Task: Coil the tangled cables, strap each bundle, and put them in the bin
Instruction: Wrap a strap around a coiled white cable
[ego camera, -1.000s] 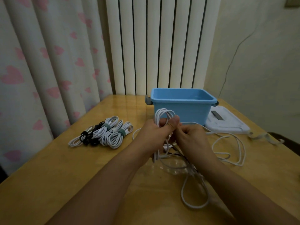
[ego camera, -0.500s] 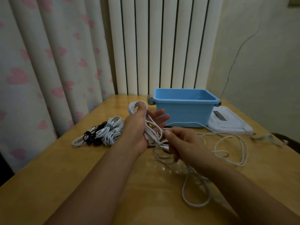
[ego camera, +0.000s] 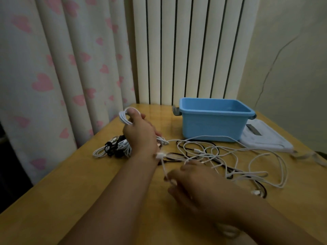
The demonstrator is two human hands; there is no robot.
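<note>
The big wooden desk (ego camera: 53, 200) holds everything. At the far right sits the blue bin (ego camera: 212, 126), and from here it looks like no cables are in it yet. A flat white thing (ego camera: 265, 140) lies just right of the bin.

On the near right, a messy pile of tangled cables (ego camera: 230, 156), white and black, sprawls over the desk. On the left lie the finished bundles (ego camera: 115, 147), close together and not yet in the bin.

The left hand (ego camera: 139, 131) is lifted, and its grip is curled round a white coil (ego camera: 126, 115) of loops. The right hand (ego camera: 194, 183) is low and near, pinching the loose end of that white cable (ego camera: 163, 167) in a narrow grip.

I think this is the coiling step. Next, the right hand needs to bring the loose end up and wind it round the coil, gently, so it does not drag the messy pile along. Then the coil needs a strap.
</note>
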